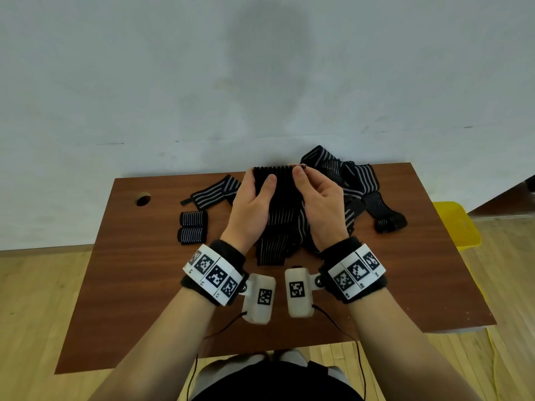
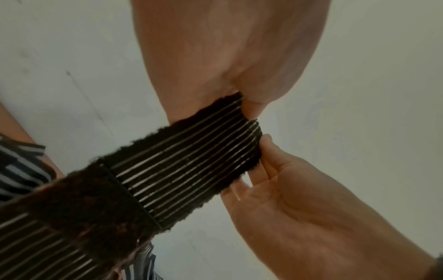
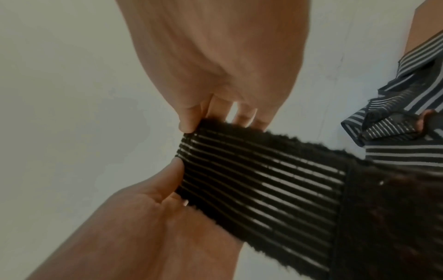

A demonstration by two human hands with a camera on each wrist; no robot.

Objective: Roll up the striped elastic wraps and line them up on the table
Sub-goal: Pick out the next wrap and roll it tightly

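I hold a black striped elastic wrap [image 1: 279, 204] up above the middle of the table, its long tail hanging down to the tabletop. My left hand [image 1: 260, 183] grips its top left part, thumb in front and fingers behind. My right hand [image 1: 301, 170] pinches the top right corner. In the left wrist view the wrap [image 2: 182, 170] stretches between the left hand [image 2: 251, 109] and the right hand [image 2: 266, 151]. The right wrist view shows the same wrap [image 3: 263, 180] pinched at its end. Two rolled wraps [image 1: 193, 218] [image 1: 191, 235] lie side by side at the left.
The brown table [image 1: 144, 270] has a round hole [image 1: 143, 199] at the far left. One flat wrap [image 1: 214, 192] lies behind the rolls. A tangled pile of wraps [image 1: 350, 175] sits at the back right, one end bunched [image 1: 390, 222]. A yellow seat [image 1: 454, 224] stands right of the table.
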